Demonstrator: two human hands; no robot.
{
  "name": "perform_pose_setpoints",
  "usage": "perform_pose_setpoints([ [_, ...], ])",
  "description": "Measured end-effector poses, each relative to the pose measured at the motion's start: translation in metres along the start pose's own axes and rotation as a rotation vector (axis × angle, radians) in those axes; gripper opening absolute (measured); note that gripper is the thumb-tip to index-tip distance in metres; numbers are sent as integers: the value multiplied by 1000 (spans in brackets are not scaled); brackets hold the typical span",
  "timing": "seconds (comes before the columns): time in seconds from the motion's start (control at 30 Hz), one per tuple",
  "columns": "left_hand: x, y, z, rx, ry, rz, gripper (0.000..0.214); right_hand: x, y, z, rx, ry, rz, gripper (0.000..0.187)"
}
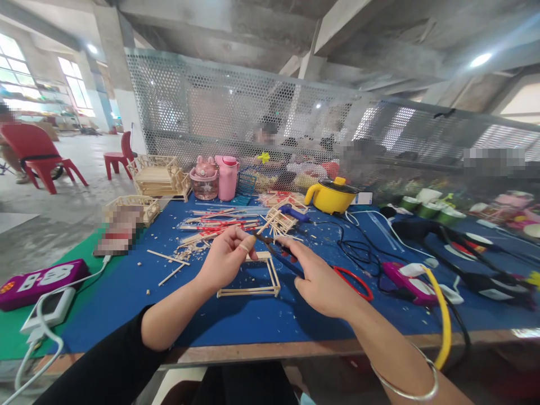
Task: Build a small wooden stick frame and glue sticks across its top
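Observation:
My left hand [224,257] is closed in a pinch around a thin wooden stick [264,225], which slants up and to the right. My right hand [316,275] grips a pair of dark-handled cutting pliers [280,257], and their jaws are close to my left fingertips at the stick. Whether the blades touch the wood is too small to tell. Just below both hands, a small rectangular frame of wooden sticks [248,292] rests on the blue mat [189,320]. My left hand partly hides its back left side.
Loose sticks [219,221] and offcuts lie behind my hands, with a blue glue gun [294,213] beyond. Farther back are a pink bottle [228,179] and a yellow pot [331,197]. Purple power strips [44,283] and cables flank the work area. Wooden stick racks [158,175] stand back left.

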State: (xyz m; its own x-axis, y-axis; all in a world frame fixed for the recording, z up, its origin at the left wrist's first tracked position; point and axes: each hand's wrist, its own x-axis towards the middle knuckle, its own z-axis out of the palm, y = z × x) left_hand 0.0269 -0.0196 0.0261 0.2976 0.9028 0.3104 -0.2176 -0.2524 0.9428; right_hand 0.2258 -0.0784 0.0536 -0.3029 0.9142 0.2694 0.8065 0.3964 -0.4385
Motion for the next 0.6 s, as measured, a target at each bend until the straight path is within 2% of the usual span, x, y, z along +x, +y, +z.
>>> perform_pose_setpoints([
  [0.23,0,-1,0,30,0,1,30,1,0,1,34,7,-12,82],
  [0.47,-3,-2,1,42,-25,5,26,5,-12,0,1,-40,19,50],
  [0.53,-3,-1,1,69,-46,1,25,6,-10,2,-7,-37,-6,47],
  [0.6,-3,0,0,191,-59,-5,32,7,-6,7,-38,-17,-31,50],
])
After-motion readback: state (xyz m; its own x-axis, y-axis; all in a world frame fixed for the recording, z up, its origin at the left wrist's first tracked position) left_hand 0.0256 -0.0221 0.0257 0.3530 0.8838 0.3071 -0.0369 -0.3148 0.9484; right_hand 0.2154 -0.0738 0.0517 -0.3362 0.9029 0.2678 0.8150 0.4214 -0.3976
